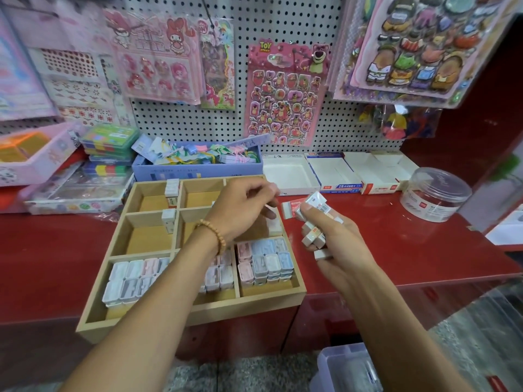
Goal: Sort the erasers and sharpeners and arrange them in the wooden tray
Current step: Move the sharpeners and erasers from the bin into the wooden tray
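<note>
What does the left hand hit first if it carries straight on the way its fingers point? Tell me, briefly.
The left hand reaches right, over the wooden tray. Carried straight on, it would most likely first meet the erasers bunched in the right hand, probably the pink-sleeved one sticking out toward it. Depth is uncertain.

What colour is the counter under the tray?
Red counter, seen in the head view; the tray is light wood.

One wooden tray (pixel 158 321) was seen, divided into nine compartments. Two hands were counted, the left hand (pixel 240 207) and the right hand (pixel 331 239). Three open cardboard boxes (pixel 334 176) were lined up at 1 o'clock. One clear round tub (pixel 435 196) was noted at 2 o'clock.
</note>
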Demonstrator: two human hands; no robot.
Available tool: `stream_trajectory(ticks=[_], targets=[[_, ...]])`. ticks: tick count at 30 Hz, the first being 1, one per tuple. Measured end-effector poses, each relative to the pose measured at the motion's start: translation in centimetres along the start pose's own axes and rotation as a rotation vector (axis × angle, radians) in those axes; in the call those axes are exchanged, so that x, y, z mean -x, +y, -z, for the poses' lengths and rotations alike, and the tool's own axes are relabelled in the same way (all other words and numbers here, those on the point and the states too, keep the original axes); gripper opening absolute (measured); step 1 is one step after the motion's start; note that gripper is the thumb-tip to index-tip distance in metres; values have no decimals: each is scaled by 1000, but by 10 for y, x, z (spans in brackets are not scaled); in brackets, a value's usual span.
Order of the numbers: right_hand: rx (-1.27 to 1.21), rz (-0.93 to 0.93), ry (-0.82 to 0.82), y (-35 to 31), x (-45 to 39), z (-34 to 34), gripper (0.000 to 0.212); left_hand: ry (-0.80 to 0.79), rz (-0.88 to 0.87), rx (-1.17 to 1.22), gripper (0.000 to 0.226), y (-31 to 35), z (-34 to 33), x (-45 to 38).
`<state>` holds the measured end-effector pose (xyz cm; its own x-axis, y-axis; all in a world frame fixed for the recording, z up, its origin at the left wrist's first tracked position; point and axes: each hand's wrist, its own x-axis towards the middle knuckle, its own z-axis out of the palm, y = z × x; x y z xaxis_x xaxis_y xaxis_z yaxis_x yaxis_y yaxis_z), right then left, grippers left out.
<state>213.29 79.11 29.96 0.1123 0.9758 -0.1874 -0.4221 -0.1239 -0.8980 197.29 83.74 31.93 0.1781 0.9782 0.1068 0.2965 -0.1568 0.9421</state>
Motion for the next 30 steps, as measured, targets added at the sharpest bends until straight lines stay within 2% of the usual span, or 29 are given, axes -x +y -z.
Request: stream_trajectory(ticks=[2,4,7,10,11,14,18,24,30], targets=[[-22,3,-47,1,-1,-13,4,-61,46,161,12,4,9,6],[-27,1,-75,5,-3,-26,8,-65,38,206,16,1,17,9],[-3,18,-69,12,-9,-45,20,19,40,249,19,-6,31,13],[-11,7,-109,18,-16,-62,11,100,47,295,20,-11,48,16],[-13,-8,-113,19,-17,-67,7,143,48,260,23,-13,56,15],[-16,-40,-112,23,-24,-84,10,277,27,110,35,-24,87,13],[28,-47,-122,35,-36,-103,8,360,-7,-179,28,-46,136,6],[52,-70,-105,45,-45,-121,8,266,45,-659,22,-73,178,-21],[85,-73,-101,46,-46,-121,7,147,32,-760,21,-90,162,-41]])
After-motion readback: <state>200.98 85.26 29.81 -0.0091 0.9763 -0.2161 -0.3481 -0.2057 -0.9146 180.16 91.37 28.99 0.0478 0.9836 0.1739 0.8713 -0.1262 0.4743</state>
